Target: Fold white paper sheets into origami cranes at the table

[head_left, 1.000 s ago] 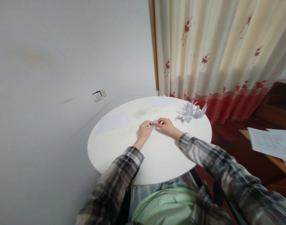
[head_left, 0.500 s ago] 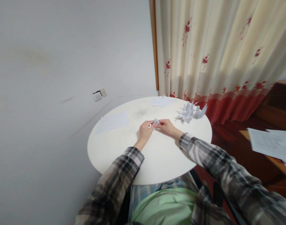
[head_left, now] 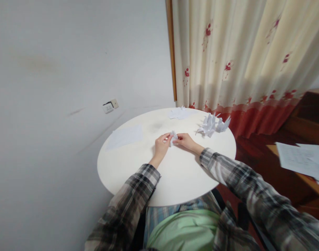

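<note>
A small piece of folded white paper (head_left: 173,136) is held between both my hands just above the round white table (head_left: 138,167). My left hand (head_left: 161,145) pinches its left side with thumb and fingers closed. My right hand (head_left: 184,140) pinches its right side, fingers curled. Both wrists rest low over the middle of the table.
Finished folded paper figures (head_left: 211,125) are grouped at the table's right. A flat white sheet (head_left: 125,136) lies at the left and more paper (head_left: 180,113) at the far edge. A curtain (head_left: 240,62) hangs behind; papers (head_left: 300,158) lie on a wooden surface at right.
The folded paper has been turned more upright between my fingers, and both hands have shifted slightly. Everything else on the table is unchanged.
</note>
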The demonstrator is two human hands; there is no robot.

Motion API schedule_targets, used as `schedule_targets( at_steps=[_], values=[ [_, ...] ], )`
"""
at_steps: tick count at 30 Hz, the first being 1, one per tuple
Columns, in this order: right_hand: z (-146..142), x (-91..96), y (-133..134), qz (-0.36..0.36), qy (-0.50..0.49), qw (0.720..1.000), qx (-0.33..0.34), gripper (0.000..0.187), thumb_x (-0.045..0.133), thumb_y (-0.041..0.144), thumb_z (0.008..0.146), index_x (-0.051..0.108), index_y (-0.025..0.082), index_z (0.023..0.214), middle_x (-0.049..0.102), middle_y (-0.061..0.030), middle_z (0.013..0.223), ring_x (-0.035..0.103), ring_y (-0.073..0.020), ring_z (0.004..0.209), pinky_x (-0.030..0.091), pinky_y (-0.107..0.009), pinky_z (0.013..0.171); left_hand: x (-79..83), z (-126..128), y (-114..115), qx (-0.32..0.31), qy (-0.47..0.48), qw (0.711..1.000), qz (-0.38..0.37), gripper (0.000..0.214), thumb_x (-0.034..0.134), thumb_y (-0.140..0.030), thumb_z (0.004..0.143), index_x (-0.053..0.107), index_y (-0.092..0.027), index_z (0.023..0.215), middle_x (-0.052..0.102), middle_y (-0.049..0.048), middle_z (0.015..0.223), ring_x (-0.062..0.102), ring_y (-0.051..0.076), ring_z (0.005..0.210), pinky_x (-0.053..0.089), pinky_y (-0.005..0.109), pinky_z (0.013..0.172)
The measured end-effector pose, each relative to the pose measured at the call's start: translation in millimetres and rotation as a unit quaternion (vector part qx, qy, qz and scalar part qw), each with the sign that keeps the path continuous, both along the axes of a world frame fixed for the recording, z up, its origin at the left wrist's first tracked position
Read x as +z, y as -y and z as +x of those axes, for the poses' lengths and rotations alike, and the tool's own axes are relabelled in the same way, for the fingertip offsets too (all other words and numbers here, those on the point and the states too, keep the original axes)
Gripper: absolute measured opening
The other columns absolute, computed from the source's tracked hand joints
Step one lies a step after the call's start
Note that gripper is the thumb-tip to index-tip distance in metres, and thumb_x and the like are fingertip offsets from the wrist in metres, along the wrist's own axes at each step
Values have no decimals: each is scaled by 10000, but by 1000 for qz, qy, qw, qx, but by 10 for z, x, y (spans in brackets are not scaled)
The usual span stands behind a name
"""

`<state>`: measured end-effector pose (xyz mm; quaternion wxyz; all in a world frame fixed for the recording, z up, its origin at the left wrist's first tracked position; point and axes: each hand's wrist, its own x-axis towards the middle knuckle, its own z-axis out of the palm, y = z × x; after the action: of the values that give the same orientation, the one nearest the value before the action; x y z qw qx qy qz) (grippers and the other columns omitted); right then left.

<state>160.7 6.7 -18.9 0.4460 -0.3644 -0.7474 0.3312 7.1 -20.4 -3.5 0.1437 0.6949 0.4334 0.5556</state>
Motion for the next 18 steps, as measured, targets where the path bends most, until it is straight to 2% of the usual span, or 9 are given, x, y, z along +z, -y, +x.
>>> schedule_targets(
  at_steps=[5, 8, 15, 18],
  values=[
    [-15, -20, -30, -75, -79, 993, 49, 312, 611, 371, 636, 623, 100, 791, 594, -19, 697, 478, -112, 616, 361, -222, 584, -64, -40, -109, -55, 98, 991, -79, 296, 490, -357, 780, 665, -141, 879, 679, 69, 894, 598, 162, 806, 459, 274, 728],
    [-18, -4, -25, -108, -114, 986, 61, 312, 626, 357, 616, 611, 97, 787, 590, -18, 684, 475, -104, 598, 357, -220, 574, -90, -59, -148, -85, 134, 981, -114, 276, 539, -348, 739, 664, -138, 865, 674, 75, 906, 595, 170, 832, 459, 285, 750],
    [-13, 46, 9, -125, -137, 981, 60, 313, 654, 344, 580, 601, 95, 762, 579, -4, 648, 460, -91, 563, 339, -216, 555, -77, -33, -147, -144, 176, 963, -144, 289, 592, -311, 689, 645, -135, 913, 661, 85, 957, 595, 167, 834, 458, 303, 773],
    [-20, 40, 10, -129, -148, 979, 59, 324, 654, 353, 582, 595, 96, 770, 578, -6, 649, 462, -92, 561, 341, -218, 552, -90, -29, -165, -151, 171, 963, -142, 279, 592, -279, 681, 637, -131, 914, 662, 85, 932, 595, 159, 814, 456, 297, 772]
  ],
)
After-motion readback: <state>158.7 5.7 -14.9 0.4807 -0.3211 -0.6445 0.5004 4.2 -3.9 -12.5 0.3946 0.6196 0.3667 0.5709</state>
